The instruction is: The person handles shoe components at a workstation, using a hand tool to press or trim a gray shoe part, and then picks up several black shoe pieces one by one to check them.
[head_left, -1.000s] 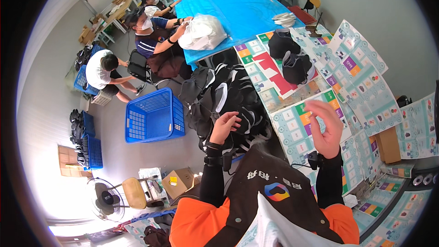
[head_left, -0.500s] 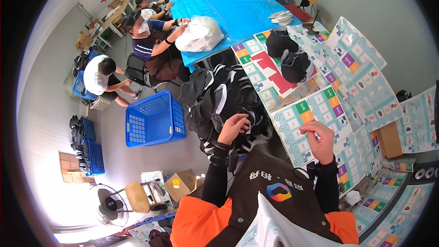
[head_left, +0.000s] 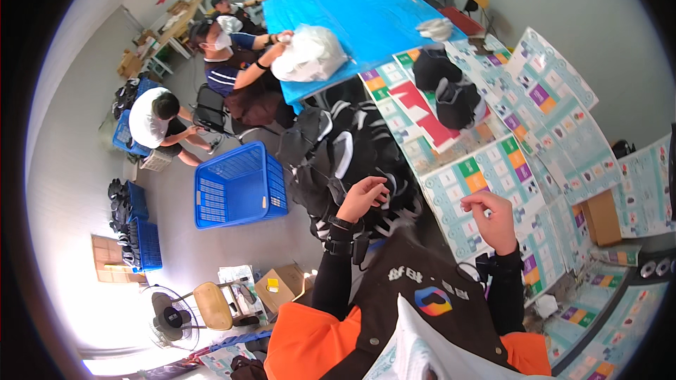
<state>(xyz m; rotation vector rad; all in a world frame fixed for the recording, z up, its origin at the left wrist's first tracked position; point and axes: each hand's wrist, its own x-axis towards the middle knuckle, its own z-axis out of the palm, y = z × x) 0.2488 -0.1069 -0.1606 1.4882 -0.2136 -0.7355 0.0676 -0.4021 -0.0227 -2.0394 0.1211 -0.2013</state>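
On the head view I'm watching the left hand (head_left: 362,198) hanging over the near edge of a big pile of black-and-white fabric pieces (head_left: 343,142), fingers loosely curling inward; I can't tell from here if it's pinching something thin or touching the pile. That pile is sitting in a heap between the blue basket (head_left: 277,190) and the near table (head_left: 459,151), pressing up pretty close to the table's left side. The right hand (head_left: 491,222) is hovering over printed sheets (head_left: 451,186) covering that table, its fingers bending down toward the thumb, and I'm not able to tell whether it's gripping anything either. Further along the same table, two rounded black pieces (head_left: 458,104) are resting right next to each other, with a red cut-out sheet (head_left: 406,102) lying just left of them. Beyond that, a blue-covered table (head_left: 366,14) is running off toward the back, and a person in navy (head_left: 225,81) is working both hands at a white plastic bag (head_left: 310,56) on its corner. Someone in a white shirt (head_left: 149,118) is sitting hunched over on the left, and a cardboard box (head_left: 285,285) is lying open near a floor fan (head_left: 169,318) below.
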